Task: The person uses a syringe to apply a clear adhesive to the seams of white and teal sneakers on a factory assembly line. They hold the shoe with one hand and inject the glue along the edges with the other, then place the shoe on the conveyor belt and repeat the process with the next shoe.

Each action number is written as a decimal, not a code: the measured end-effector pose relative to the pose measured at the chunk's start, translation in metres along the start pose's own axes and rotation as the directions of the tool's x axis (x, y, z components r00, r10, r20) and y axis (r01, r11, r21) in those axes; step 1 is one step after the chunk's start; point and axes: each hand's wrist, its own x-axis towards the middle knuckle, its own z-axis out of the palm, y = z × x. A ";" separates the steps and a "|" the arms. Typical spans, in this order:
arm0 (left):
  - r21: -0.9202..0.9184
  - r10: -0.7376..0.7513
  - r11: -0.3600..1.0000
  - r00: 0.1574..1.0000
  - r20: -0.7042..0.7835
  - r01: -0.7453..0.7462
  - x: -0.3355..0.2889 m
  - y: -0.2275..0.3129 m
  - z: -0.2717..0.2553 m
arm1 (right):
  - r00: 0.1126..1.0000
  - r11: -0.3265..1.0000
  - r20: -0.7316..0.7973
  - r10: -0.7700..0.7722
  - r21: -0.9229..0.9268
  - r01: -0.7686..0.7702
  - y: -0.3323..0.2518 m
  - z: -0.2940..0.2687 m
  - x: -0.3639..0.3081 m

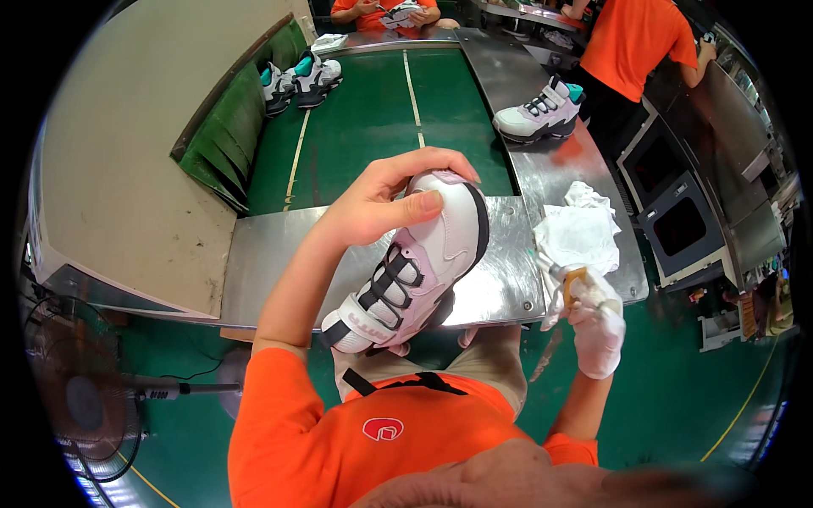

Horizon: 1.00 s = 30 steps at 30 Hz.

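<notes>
My bare left hand (385, 196) grips a white and pale pink sneaker (398, 262) by its toe, thumb on top and fingers over the far side. The shoe has black elastic laces, a white strap and a dark sole; its heel points toward me, lower left. My right hand (593, 317), in a white glove, is closed around a small amber-coloured object (576, 284), perhaps a little bottle, with a thin pale tip pointing up and left. Its exact kind is hard to make out. That hand is apart from the shoe, beside the metal table edge.
Crumpled white cloths (580, 229) lie on the steel ledge (542, 157), with another sneaker (542, 110) farther up. A pair of sneakers (301, 80) stands on the green belt (373, 118). Two co-workers in orange are beyond. A fan (89, 398) stands at left.
</notes>
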 end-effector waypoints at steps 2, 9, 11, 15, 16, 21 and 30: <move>0.016 -0.004 1.000 1.000 -0.007 0.004 0.000 0.002 0.001 | 0.943 0.938 0.257 -0.212 0.324 0.122 -0.015 0.022 -0.001; 0.021 -0.052 0.998 0.998 -0.022 0.052 -0.001 0.004 -0.001 | 0.676 0.755 0.530 -0.512 0.652 0.060 -0.025 0.052 0.018; 0.021 -0.060 0.998 0.998 -0.026 0.061 -0.002 0.004 -0.001 | 0.661 0.727 0.511 -0.550 0.682 0.077 -0.020 0.055 0.021; 0.020 -0.043 0.999 0.999 -0.025 0.044 -0.002 0.003 -0.001 | 0.649 0.708 0.501 -0.573 0.701 0.084 -0.017 0.059 0.025; 0.021 -0.041 0.999 0.999 -0.024 0.042 -0.001 0.003 -0.001 | 0.649 0.708 0.502 -0.572 0.702 0.081 -0.018 0.060 0.027; 0.015 -0.042 0.999 0.999 -0.014 0.042 -0.002 0.002 -0.002 | 0.649 0.712 0.507 -0.566 0.698 0.076 -0.019 0.061 0.028; 0.019 -0.034 0.999 0.999 -0.027 0.034 0.000 0.000 -0.001 | 0.657 0.719 0.508 -0.557 0.692 0.074 -0.022 0.056 0.033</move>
